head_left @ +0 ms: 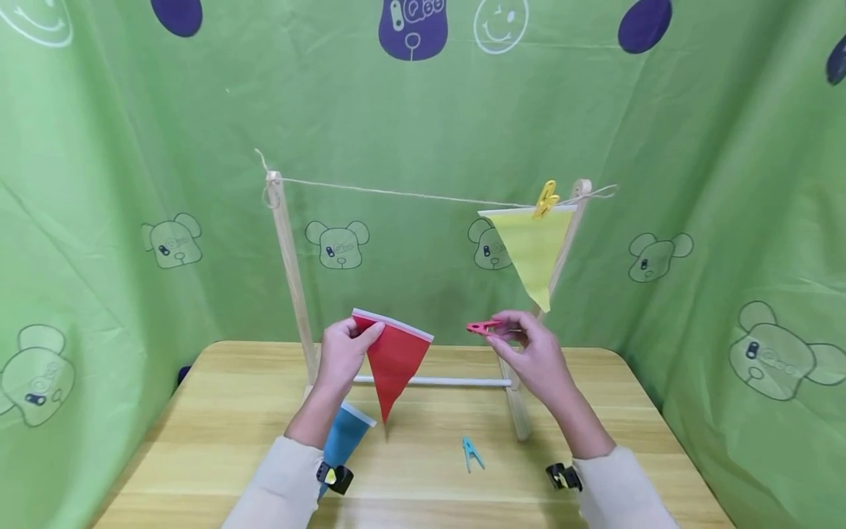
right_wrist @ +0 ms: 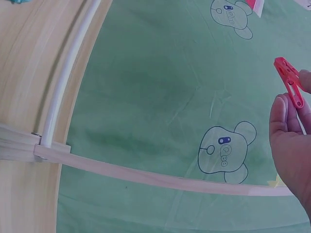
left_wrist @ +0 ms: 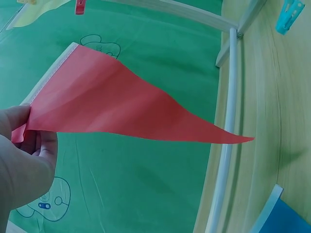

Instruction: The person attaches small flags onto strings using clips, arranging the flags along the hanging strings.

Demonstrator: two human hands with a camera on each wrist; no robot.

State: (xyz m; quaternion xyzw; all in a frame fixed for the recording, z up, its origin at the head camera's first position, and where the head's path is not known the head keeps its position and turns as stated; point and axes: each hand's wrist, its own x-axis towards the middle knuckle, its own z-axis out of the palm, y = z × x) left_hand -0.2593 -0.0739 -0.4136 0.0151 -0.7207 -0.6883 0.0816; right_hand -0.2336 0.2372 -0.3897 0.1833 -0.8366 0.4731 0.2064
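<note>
My left hand [head_left: 342, 354] pinches a red triangular pennant [head_left: 396, 358] by the left end of its white top edge, and the point hangs down over the table. Between thumb and fingertips, my right hand [head_left: 531, 349] holds a red clothespin [head_left: 482, 327]. That clothespin also shows in the right wrist view [right_wrist: 290, 82], its nose turned away from the palm. Behind and above both hands runs a string [head_left: 396, 192]. A yellow clothespin [head_left: 546, 198] fastens a yellow pennant [head_left: 534, 246] to its right end.
Two wooden posts, left [head_left: 291, 272] and right [head_left: 567, 253], carry the string, with a white bar [head_left: 456, 381] low between them. A blue pennant [head_left: 344, 437] lies partly under the left forearm. A blue clothespin [head_left: 472, 454] lies on the wooden table [head_left: 423, 507]. Green cloth [head_left: 410, 110] hangs around.
</note>
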